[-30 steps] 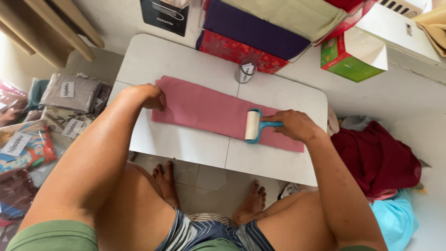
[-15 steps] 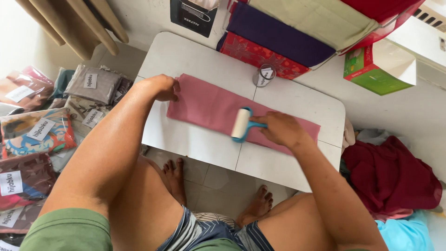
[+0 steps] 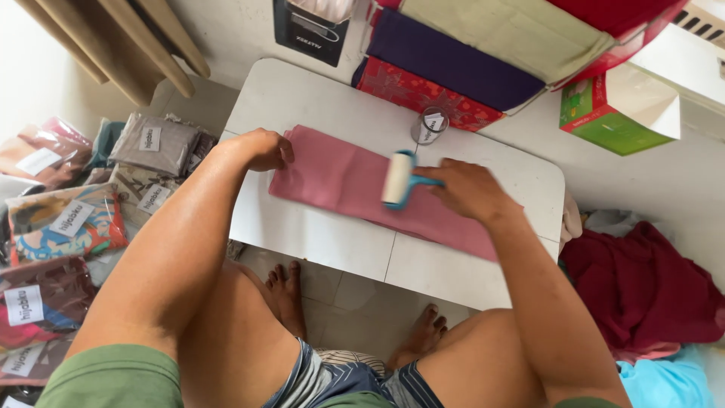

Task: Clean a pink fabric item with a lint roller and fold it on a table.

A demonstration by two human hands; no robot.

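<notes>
A folded pink cloth lies lengthwise across a small white table. My left hand presses down on the cloth's left end, fingers curled. My right hand grips the blue handle of a lint roller, whose white roll rests on the middle of the cloth, blurred by motion. The cloth's right end is partly hidden under my right forearm.
A small clear tape roll stands at the table's far edge. Stacked folded fabrics and a green box sit behind. Packaged cloths lie on the floor at left, a red cloth heap at right. My bare feet are under the table.
My right hand has rolled the lint roller leftward along the cloth, from near its right end to its middle. My left hand stays at the left end.
</notes>
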